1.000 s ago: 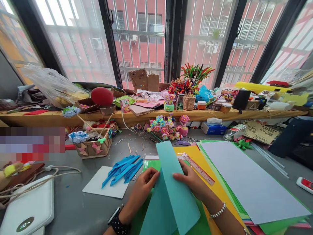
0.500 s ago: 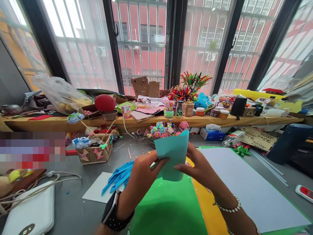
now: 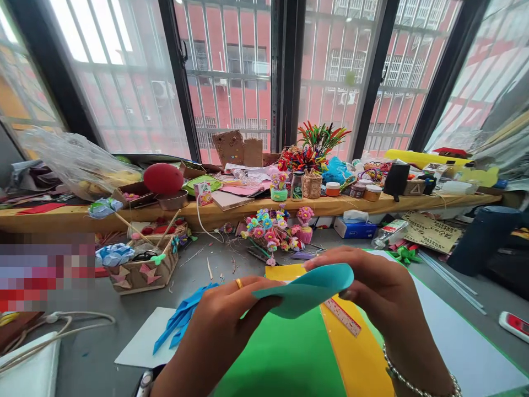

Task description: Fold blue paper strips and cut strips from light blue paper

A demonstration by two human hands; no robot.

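A blue-green sheet of paper [image 3: 303, 298], curved over into a loose fold, is held above the green sheet [image 3: 285, 353] on the desk. My left hand [image 3: 235, 314] pinches its left end, thumb below and fingers on the far side. At the other end my right hand [image 3: 376, 281] is closed on the paper, its fingers reaching over the far edge and its thumb near the right corner. Below the right hand, a pink-patterned ruler [image 3: 343, 317] lies on a yellow sheet [image 3: 355, 353]. Folded blue paper strips [image 3: 185, 314] rest on a white sheet [image 3: 136, 342] to the left.
Behind the hands stand crocheted-looking flowers [image 3: 268, 229]. A cardboard basket [image 3: 140, 270] is at left, a blue tissue box [image 3: 354, 227] and dark cylinder [image 3: 483, 240] at right. A large white sheet [image 3: 463, 331] covers the right side. The crowded sill [image 3: 248, 207] runs along the window.
The blue-green paper has gone from upright to tilted nearly flat and lower, its curved edge now facing me. My right hand has shifted right and over its far side. The ruler has come into view.
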